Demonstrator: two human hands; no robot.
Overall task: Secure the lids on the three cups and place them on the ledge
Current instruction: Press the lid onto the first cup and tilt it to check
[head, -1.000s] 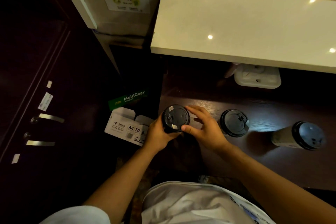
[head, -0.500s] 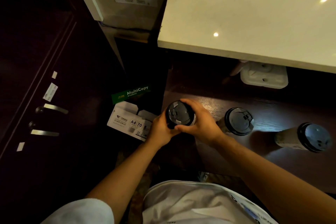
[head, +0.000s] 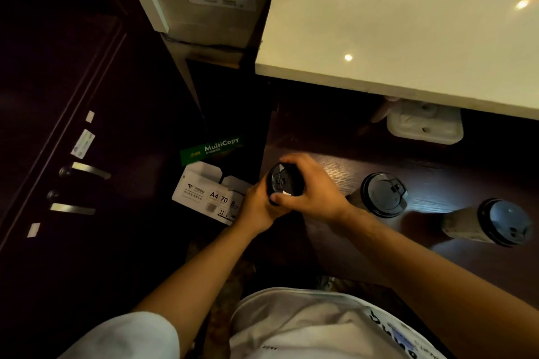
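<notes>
The tall paper cup with a black plastic lid sits in our two-handed grip at the near-left corner of the dark wooden table: our left hand is clamped round its body from below, and our right hand is closed over the lid's rim, thumb on the near edge. We judge this first lid is being pressed home. Just right of the grip stands a second black-lidded cup, and farther right a third; whether their lids are seated we cannot tell. No cup is on the glossy cream stone ledge beyond and above the grip, so all three placements remain. Left of the grip, a white box of A4 paper lies on the floor.
</notes>
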